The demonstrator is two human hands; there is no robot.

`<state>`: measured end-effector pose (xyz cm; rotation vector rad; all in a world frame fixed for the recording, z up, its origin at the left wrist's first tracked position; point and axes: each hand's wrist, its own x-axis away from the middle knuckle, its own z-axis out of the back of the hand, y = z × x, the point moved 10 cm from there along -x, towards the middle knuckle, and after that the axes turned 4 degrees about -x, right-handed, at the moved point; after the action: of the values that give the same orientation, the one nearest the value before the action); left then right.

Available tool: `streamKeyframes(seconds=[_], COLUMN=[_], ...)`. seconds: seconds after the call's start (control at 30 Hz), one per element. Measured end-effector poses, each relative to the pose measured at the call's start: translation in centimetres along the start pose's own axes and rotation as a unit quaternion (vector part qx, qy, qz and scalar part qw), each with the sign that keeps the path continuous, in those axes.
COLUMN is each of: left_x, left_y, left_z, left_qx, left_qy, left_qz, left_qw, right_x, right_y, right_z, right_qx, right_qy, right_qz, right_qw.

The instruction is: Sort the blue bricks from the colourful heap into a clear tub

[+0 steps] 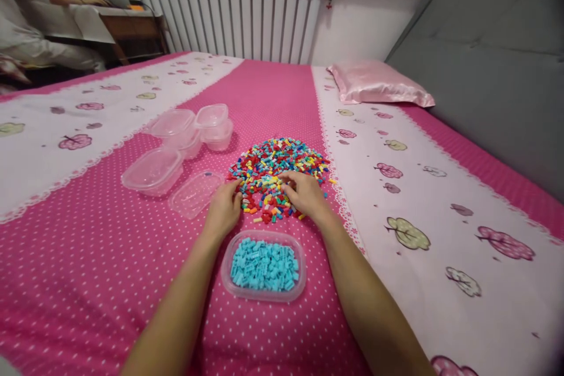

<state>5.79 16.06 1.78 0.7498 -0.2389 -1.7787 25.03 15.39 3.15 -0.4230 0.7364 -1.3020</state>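
Note:
A wide pile of small toy building bricks (pixel 282 155) in many colours lies spread on the bed. At its left edge is my left hand (pixel 225 205), fingers curled in and closed among the bricks; whatever they hold is hidden. My right hand (pixel 306 192) reaches over the pile's right half, its index finger and thumb apart and touching the bricks, with no held brick visible. Closer to me, between my forearms, sits a clear plastic container (pixel 227 282) filled with light blue bricks (pixel 264 265).
Several clear plastic containers (pixel 152 170) stand left of the pile, some stacked. A clear lid (pixel 196 194) lies flat beside my left hand. Further off are a pink pillow (pixel 379 83), a grey headboard (pixel 489 53), a radiator (pixel 224 17) and a seated person (pixel 30 23) at a desk.

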Motion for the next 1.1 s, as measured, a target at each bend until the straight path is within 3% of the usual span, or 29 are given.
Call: streamKeyframes(seconds=[0.17, 0.33, 0.47, 0.77, 0.97, 1.1], left_x=[0.1, 0.0, -0.2, 1.5, 0.6, -0.4], left_y=[1.5, 1.3, 1.0, -0.5, 0.2, 0.9], left_z=[-1.2, -0.9, -0.8, -0.5, -1.4, -1.2], left_qx=[-0.007, 0.066, 0.081, 0.198, 0.167, 0.108], left_qy=[-0.053, -0.068, -0.084, -0.101, -0.123, -0.104], left_qz=[-0.072, -0.016, 0.033, 0.061, 0.053, 0.041], left_qw=[0.996, 0.995, 0.993, 0.973, 0.977, 0.988], right_x=[0.5, 1.0, 1.2, 1.2, 1.2, 1.3], right_y=[-2.3, -2.5, -2.5, -0.9, -0.5, -0.4], right_z=[-1.6, -1.6, -0.6, 0.2, 0.7, 0.9], right_qx=[0.071, 0.077, 0.067, 0.041, 0.036, 0.035], right_qy=[-0.08, -0.131, -0.136, -0.157, -0.158, -0.154], right_qz=[0.072, 0.062, 0.06, 0.003, -0.017, -0.014], right_qw=[0.992, 0.987, 0.987, 0.987, 0.987, 0.987])
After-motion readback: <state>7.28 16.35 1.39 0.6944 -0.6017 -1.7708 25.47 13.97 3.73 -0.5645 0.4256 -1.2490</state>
